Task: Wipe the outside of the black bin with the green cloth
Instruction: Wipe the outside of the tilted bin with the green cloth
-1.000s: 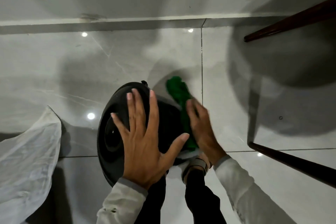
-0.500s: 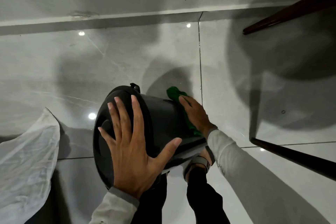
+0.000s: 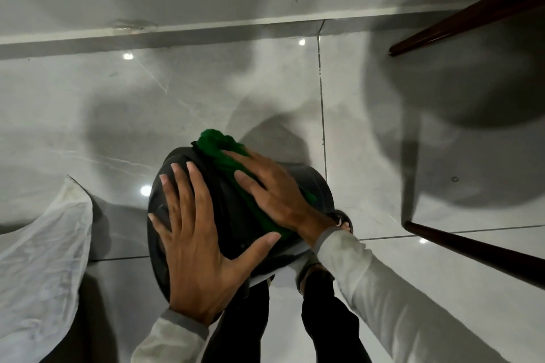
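The black bin point(image 3: 233, 221) lies tilted on the grey tiled floor with its round lid facing left. My left hand point(image 3: 197, 244) is spread flat on the lid and near side, steadying it. A bunched green cloth point(image 3: 219, 147) drapes over the top of the bin's outer wall, near the lid's rim. My right hand point(image 3: 274, 194) presses flat on that cloth, fingers pointing left and away from me. Part of the cloth is hidden under the palm.
A white translucent bag point(image 3: 38, 268) lies on the floor at the left. Dark wooden furniture legs point(image 3: 472, 250) stand at the right, another point(image 3: 460, 18) at the top right. My legs and a sandalled foot point(image 3: 342, 219) sit just below the bin. A wall skirting point(image 3: 206, 29) runs behind.
My right hand has slid the green cloth from the bin's right side up over its top toward the lid. The left hand stays planted on the lid.
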A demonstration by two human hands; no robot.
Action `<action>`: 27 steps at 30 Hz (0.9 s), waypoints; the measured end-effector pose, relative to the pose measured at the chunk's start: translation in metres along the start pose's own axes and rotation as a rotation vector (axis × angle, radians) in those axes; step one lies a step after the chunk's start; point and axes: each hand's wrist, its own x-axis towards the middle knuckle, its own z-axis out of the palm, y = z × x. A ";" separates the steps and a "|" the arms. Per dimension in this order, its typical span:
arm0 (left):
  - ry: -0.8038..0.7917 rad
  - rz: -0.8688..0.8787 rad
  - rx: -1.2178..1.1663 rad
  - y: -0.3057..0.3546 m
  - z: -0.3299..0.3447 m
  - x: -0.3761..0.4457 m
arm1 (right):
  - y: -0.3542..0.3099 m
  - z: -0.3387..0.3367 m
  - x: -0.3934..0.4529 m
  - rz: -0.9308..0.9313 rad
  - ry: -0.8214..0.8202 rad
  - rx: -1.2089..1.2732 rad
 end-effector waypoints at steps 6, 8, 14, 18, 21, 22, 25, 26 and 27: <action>-0.035 0.038 0.028 0.006 0.000 -0.003 | 0.050 -0.021 0.018 0.349 0.046 -0.024; -0.040 0.064 0.054 0.013 0.005 -0.006 | 0.065 -0.030 0.012 0.491 0.040 0.010; -0.032 0.059 0.023 0.007 0.002 -0.007 | 0.030 -0.015 0.000 0.318 0.070 0.088; -0.017 0.046 0.008 0.002 0.000 -0.008 | -0.016 0.005 -0.013 0.003 0.078 -0.004; -0.035 0.053 0.024 0.001 0.001 -0.010 | -0.024 0.008 -0.018 -0.068 0.025 -0.087; -0.038 0.058 0.034 0.000 0.002 -0.011 | -0.023 0.008 -0.018 -0.070 0.027 -0.131; -0.032 0.057 0.059 0.002 0.005 -0.009 | -0.017 0.009 -0.017 -0.053 0.092 -0.181; -0.030 0.059 0.060 0.002 0.005 -0.009 | -0.015 0.008 -0.016 -0.034 0.125 -0.173; -0.026 0.062 0.057 0.005 0.004 -0.009 | -0.013 0.005 -0.016 -0.005 0.152 -0.167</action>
